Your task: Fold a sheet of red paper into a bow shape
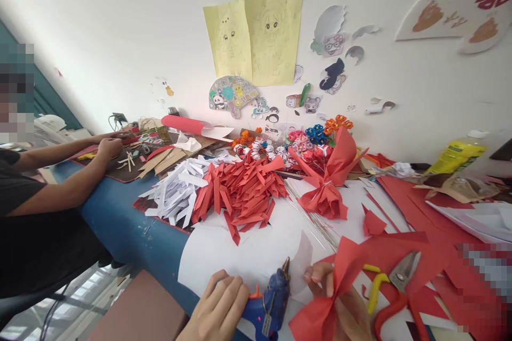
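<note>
At the table's near edge the left hand (218, 306) grips a blue glue gun (272, 303); the right hand (340, 303) pinches a folded red paper piece (340, 282). Pliers (394, 287) lie just right. Beyond, folded red strips (244, 192) and white strips (176, 194) crowd the middle; a co-worker's hands (110, 145) work at the far left edge.

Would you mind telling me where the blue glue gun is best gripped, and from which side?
Grip the blue glue gun by its handle, coming from the left, probably. Its nozzle points up and away, and the left hand already rests at the trigger side.
</note>
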### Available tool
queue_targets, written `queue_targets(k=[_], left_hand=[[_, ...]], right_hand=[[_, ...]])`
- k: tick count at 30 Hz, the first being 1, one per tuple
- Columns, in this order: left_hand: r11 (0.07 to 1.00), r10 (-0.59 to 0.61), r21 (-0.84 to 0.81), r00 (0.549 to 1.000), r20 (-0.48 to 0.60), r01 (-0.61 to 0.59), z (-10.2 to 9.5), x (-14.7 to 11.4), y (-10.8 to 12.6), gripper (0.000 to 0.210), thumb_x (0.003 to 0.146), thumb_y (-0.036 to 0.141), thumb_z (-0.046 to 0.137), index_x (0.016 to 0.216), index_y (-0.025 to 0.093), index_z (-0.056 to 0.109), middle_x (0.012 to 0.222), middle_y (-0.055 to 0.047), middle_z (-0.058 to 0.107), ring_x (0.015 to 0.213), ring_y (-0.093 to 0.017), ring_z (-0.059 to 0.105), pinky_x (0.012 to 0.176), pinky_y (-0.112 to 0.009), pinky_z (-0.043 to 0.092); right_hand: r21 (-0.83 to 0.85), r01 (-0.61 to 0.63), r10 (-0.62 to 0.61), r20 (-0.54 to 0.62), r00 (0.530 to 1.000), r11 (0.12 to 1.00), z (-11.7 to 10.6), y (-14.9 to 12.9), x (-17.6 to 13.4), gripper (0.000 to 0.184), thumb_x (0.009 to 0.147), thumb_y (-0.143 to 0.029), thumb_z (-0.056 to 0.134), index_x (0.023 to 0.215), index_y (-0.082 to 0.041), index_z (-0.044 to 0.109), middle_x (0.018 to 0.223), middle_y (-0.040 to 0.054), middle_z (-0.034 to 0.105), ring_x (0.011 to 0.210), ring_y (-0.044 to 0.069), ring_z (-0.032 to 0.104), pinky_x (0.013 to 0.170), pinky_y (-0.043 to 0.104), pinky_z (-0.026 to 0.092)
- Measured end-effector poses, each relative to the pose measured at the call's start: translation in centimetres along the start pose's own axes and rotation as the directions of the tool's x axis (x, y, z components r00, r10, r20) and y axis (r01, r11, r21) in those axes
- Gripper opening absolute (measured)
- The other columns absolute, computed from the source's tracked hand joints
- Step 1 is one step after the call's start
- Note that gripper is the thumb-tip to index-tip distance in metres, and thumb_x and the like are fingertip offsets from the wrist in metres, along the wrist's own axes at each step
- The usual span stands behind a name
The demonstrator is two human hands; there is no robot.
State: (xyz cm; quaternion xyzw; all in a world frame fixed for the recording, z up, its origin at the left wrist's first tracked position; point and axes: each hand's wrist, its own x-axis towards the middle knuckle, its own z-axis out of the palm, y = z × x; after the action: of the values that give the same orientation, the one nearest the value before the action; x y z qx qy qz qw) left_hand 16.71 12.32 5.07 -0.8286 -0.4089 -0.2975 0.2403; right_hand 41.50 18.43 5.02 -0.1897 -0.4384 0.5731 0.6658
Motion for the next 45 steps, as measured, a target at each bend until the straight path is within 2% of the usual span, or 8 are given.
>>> queue_targets(k=[9, 28, 38, 45], left_hand=[[1.0, 0.0, 0.006, 1.0, -0.001, 0.0, 0.06, -0.1, 0.1, 0.034, 0.103, 0.005, 0.033, 0.111, 0.006, 0.065, 0.093, -0.012, 0.071, 0.092, -0.021, 0.064, 0.095, -0.044, 0.045], [0.998, 0.018, 0.058, 1.0, -0.007, -0.018, -0.01, 0.03, 0.06, 0.03, 0.104, 0.007, 0.036, 0.111, 0.008, 0.065, 0.092, -0.011, 0.072, 0.09, -0.019, 0.067, 0.091, -0.04, 0.051], [0.997, 0.002, 0.073, 0.999, -0.034, 0.0, 0.41, 0.36, 0.18, 0.024, 0.101, 0.006, 0.041, 0.107, 0.008, 0.064, 0.089, -0.011, 0.071, 0.084, -0.02, 0.067, 0.085, -0.04, 0.051], [0.996, 0.0, 0.092, 0.999, -0.055, 0.005, 0.36, 0.45, 0.39, 0.035, 0.1, 0.0, 0.031, 0.107, 0.009, 0.064, 0.089, -0.01, 0.073, 0.087, -0.019, 0.066, 0.091, -0.04, 0.048]], right_hand=[[-0.074, 0.021, -0.019, 0.022, 1.0, 0.997, -0.17, 0.02, 0.13, 0.015, 0.092, -0.033, 0.061, 0.085, -0.024, 0.071, 0.089, 0.0064, 0.065, 0.088, 0.022, 0.068, 0.086, 0.035, 0.061], [-0.042, -0.016, 0.016, -0.005, 1.0, 0.999, 0.01, -0.16, -0.02, 0.017, 0.089, -0.037, 0.063, 0.084, -0.022, 0.071, 0.089, 0.0072, 0.063, 0.088, 0.023, 0.068, 0.086, 0.039, 0.06], [-0.024, -0.026, 0.025, -0.026, 0.999, 0.999, 0.04, -0.18, 0.01, 0.015, 0.087, -0.036, 0.068, 0.081, -0.022, 0.071, 0.088, 0.0073, 0.064, 0.087, 0.023, 0.069, 0.087, 0.036, 0.061], [-0.082, 0.014, -0.012, 0.014, 1.0, 0.997, 0.11, -0.19, 0.07, 0.016, 0.092, -0.035, 0.06, 0.088, -0.024, 0.072, 0.09, 0.0064, 0.065, 0.089, 0.023, 0.069, 0.087, 0.038, 0.061]])
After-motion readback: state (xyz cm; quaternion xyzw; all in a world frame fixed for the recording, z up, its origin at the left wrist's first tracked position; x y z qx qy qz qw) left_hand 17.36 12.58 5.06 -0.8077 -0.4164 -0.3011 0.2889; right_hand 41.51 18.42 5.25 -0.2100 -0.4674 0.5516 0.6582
